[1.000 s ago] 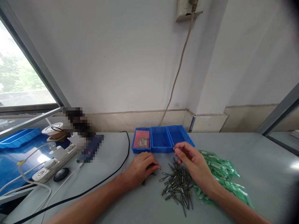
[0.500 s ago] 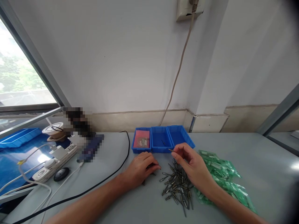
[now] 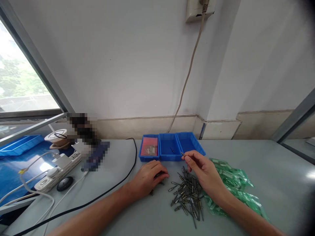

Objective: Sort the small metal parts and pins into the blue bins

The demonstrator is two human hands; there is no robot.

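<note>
My right hand (image 3: 200, 164) pinches one blind rivet (image 3: 182, 153) by thumb and forefinger, its tip showing just in front of the right-hand blue bin (image 3: 190, 146). Below and left of that hand, a loose pile of blind rivets (image 3: 188, 193) lies on the grey table. My left hand (image 3: 150, 177) rests on the table left of the pile with fingers curled toward the thumb. A dark sliver shows between them, but I cannot tell what it is. A few rivets stick out beneath this hand. A single small dark piece (image 3: 172, 150) lies in the middle blue bin (image 3: 169, 157).
The left blue bin (image 3: 149, 158) holds a pink sheet and a small clear bag. Green plastic packets (image 3: 231, 177) lie right of my right hand. A black cable (image 3: 98, 193) crosses the table's left side, near a mouse (image 3: 65, 183) and a power strip (image 3: 41, 186).
My right hand has shifted slightly, and the rivet in it now points more upward with less of it showing. My left hand stays almost in place.
</note>
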